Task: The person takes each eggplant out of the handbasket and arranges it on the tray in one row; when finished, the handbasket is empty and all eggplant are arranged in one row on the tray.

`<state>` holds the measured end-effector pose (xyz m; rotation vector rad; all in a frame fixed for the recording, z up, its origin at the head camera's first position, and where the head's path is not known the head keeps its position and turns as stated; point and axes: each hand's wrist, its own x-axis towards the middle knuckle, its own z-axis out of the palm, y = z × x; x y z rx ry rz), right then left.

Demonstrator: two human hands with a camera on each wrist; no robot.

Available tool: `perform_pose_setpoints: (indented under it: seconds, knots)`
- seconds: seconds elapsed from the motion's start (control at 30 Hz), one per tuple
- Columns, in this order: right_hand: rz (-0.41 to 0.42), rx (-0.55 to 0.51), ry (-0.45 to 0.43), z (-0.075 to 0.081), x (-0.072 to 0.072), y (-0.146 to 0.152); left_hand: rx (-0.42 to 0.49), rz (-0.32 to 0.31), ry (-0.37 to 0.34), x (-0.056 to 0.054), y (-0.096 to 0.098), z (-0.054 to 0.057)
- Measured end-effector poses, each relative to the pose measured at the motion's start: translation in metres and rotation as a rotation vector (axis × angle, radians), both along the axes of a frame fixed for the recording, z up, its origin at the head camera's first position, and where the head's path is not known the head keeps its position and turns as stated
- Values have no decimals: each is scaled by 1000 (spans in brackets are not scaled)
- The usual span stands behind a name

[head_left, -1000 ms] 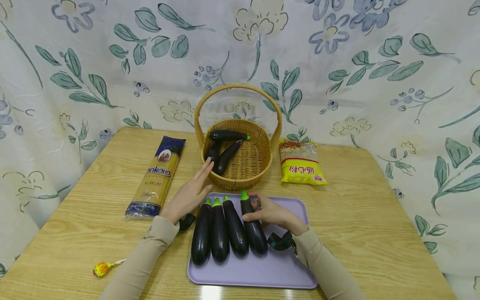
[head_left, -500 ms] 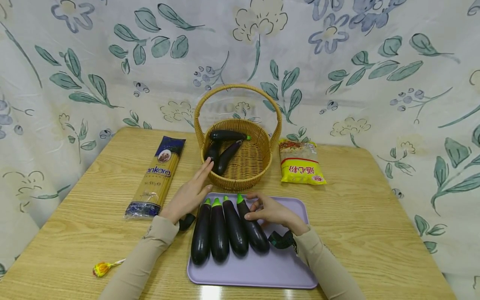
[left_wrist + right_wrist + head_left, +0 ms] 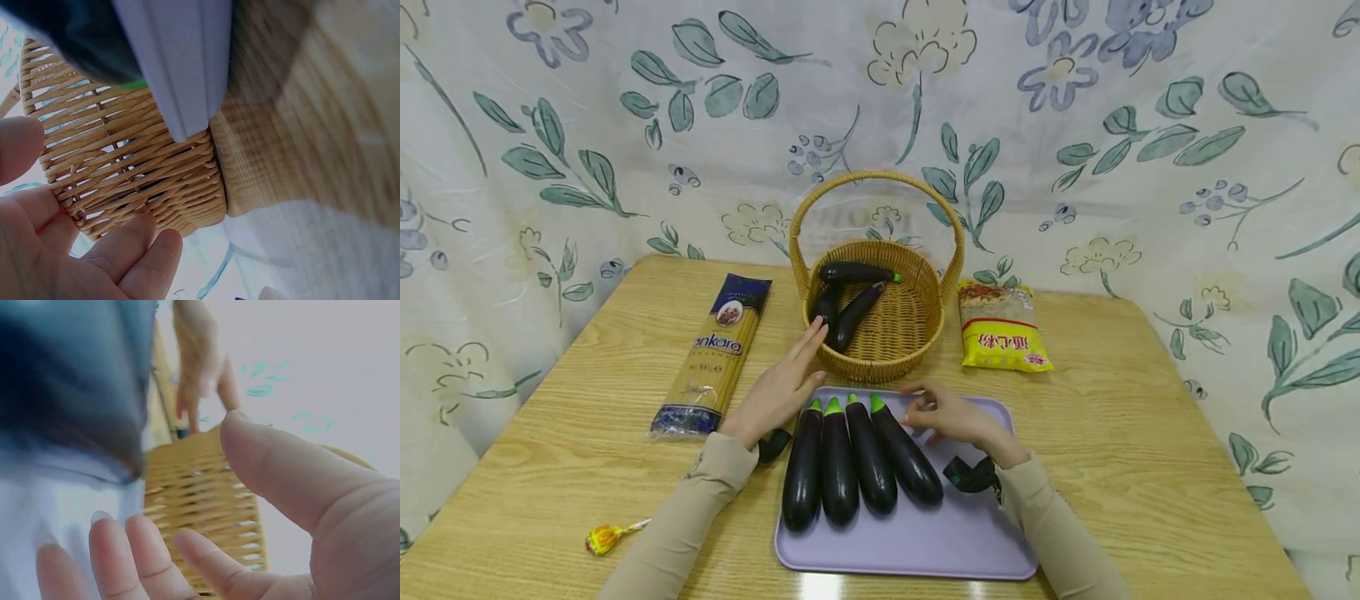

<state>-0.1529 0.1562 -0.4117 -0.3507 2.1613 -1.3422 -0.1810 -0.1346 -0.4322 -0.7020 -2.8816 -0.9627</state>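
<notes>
Several dark eggplants (image 3: 839,467) with green stems lie side by side on a lilac tray (image 3: 962,542). My right hand (image 3: 951,417) hovers over the tray's upper right, just beside the rightmost eggplant (image 3: 907,457), its fingers loosely bent with nothing between them. In the right wrist view, that hand's thumb and fingers (image 3: 275,469) are spread apart. My left hand (image 3: 781,392) reaches to the left front rim of a wicker basket (image 3: 887,367), and its nearly straight fingers touch the weave (image 3: 144,162) in the left wrist view. Three eggplants (image 3: 857,315) lie inside the basket.
A pack of spaghetti (image 3: 715,358) lies left of the basket, and a yellow noodle bag (image 3: 1003,329) lies to its right. Near the left forearm is a wrapped lollipop (image 3: 606,537). A floral curtain (image 3: 1075,167) hangs behind the wooden table (image 3: 1150,467).
The rightmost eggplant's stem end has dropped onto the tray and tilted left. My right hand has let go and drawn slightly right. The left hand stays at the basket.
</notes>
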Motion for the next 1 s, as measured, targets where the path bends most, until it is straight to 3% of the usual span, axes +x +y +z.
perform_pose_setpoints:
  seconds: [0.53, 1.0]
  knots:
    - [-50, -58, 53, 37, -13, 3, -8, 3, 13, 1, -1, -4]
    - [-84, -139, 48, 75, -49, -7, 8, -4, 21, -1, 0, -3]
